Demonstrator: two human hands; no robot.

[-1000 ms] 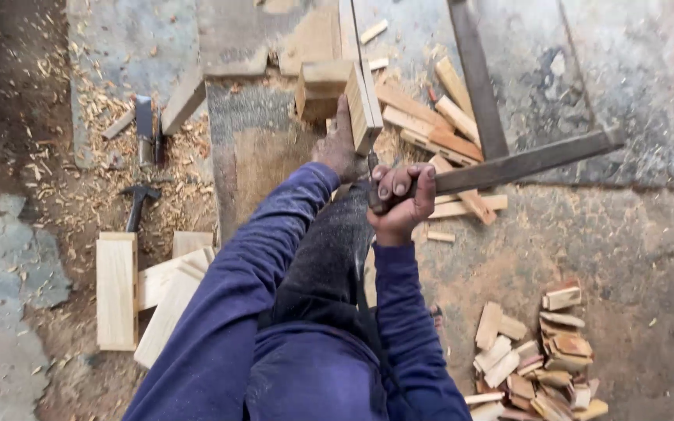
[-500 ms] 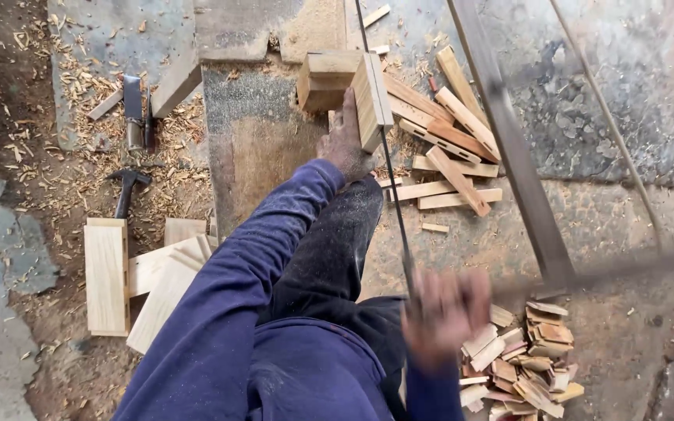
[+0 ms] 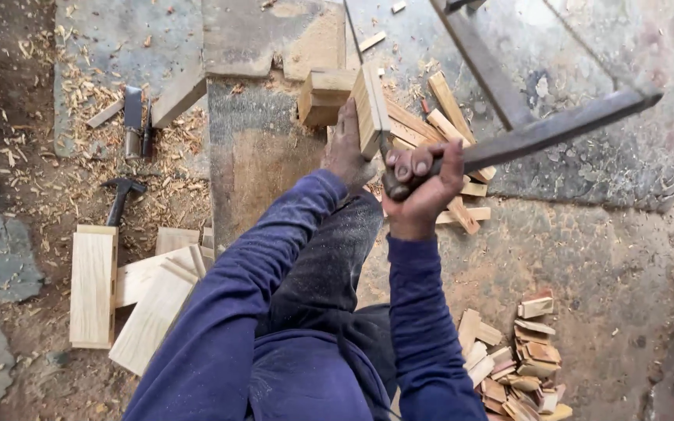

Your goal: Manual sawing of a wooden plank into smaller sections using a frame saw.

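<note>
Because the left hand (image 3: 346,150) braces the wood block (image 3: 370,109) just beside the blade, a slip of the frame saw (image 3: 540,132), gripped tight in the right hand (image 3: 423,175), could cut fingers; the block might shift too.

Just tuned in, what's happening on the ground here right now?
A person in a blue long-sleeved top is sawing wood on a low block. The right hand grips the handle end of a dark frame saw, its blade running down against an upright wooden board. The left hand steadies that board from the side. Cut offcuts lie heaped at lower right, pale planks at left, and a hammer rests among the shavings.
</note>
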